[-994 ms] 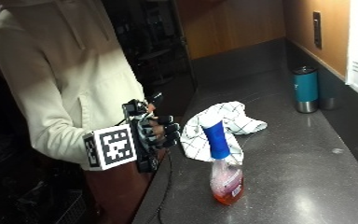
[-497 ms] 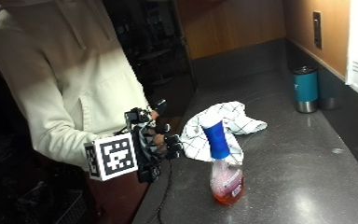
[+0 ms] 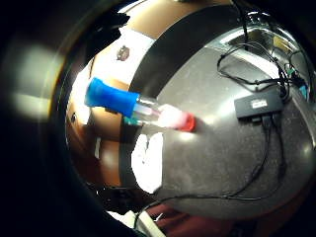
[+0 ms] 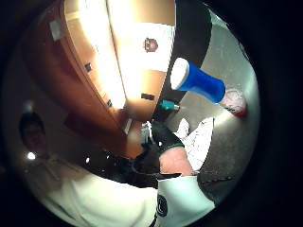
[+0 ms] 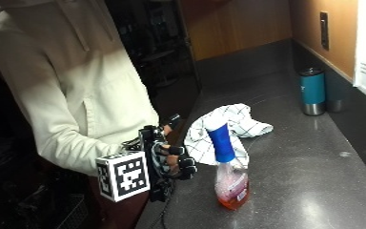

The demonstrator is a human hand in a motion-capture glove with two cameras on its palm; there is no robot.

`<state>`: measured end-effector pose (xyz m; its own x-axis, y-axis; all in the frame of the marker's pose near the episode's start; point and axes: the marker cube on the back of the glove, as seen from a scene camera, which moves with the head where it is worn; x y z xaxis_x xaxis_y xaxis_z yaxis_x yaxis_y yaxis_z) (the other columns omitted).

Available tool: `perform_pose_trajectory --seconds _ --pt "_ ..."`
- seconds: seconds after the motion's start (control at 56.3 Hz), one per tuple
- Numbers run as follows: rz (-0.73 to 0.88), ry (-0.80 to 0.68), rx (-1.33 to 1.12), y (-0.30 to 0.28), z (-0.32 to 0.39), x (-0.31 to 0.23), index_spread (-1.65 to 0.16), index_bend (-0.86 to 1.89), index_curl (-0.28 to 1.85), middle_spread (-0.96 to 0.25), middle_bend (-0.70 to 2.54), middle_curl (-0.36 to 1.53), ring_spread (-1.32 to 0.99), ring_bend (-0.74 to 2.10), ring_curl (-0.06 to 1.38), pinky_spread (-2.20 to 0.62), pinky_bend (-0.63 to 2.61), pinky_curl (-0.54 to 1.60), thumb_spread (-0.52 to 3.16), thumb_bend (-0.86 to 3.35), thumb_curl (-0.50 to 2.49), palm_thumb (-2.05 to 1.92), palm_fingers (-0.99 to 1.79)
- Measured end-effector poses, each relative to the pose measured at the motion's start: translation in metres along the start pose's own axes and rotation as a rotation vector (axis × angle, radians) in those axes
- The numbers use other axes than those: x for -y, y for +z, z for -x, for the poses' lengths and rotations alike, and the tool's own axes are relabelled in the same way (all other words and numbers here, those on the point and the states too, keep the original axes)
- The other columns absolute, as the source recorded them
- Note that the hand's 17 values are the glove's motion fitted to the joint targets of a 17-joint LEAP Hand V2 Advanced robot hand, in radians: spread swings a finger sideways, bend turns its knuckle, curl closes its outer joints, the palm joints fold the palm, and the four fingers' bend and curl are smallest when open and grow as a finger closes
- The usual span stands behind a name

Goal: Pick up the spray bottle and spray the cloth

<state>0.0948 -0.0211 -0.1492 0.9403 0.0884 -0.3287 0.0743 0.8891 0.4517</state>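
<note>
Counter (image 5: 310, 191) of dark speckled stone runs along a wooden wall, and a person in a cream hooded top stands at its near edge. The gloved right hand (image 5: 170, 160) hangs at the counter's edge, just beside the spray bottle (image 5: 228, 171) but not touching it. Its fingers are loosely bent and apart, and they hold nothing.

The spray bottle stands upright on the counter, with a blue spray head on top, a clear body and reddish liquid in its lower part. The little finger side palm view shows the bottle (image 3: 143, 109) whole and free, with bare counter around its base.

The cloth (image 5: 224, 125), white with a dark check, lies crumpled on the counter right behind the bottle, on the side farther from the person. From the outside view I cannot tell whether cloth and bottle touch. The thumb side palm view shows the bottle (image 4: 203, 87) with the cloth (image 4: 201, 142) beside it and part of the hand (image 4: 163, 142) in front.

1 teal travel mug (image 5: 312, 91) with a steel base stands upright near the wall, well apart from the bottle. In the little finger side palm view, a small black box (image 3: 257, 105) with cables lies on the counter, apart from the bottle.
</note>
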Motion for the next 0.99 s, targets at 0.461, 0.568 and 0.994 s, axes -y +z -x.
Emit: perform_pose_trajectory --seconds 0.461,0.568,0.994 --pt "0.037 0.083 0.086 0.02 -0.014 0.012 -0.35 0.1 0.16 0.01 0.19 0.34 -0.05 0.44 0.32 0.17 0.54 0.38 0.94 -0.03 0.41 0.59 0.15" --pt "0.053 0.079 0.083 0.023 -0.016 0.014 -0.35 0.1 0.16 -0.01 0.18 0.33 -0.04 0.44 0.32 0.23 0.6 0.39 0.93 -0.03 0.41 0.6 0.15" --pt "0.058 0.062 0.056 0.032 -0.024 0.023 -0.36 0.12 0.16 -0.01 0.2 0.32 -0.05 0.51 0.32 0.15 0.63 0.38 0.93 -0.03 0.41 0.63 0.16"
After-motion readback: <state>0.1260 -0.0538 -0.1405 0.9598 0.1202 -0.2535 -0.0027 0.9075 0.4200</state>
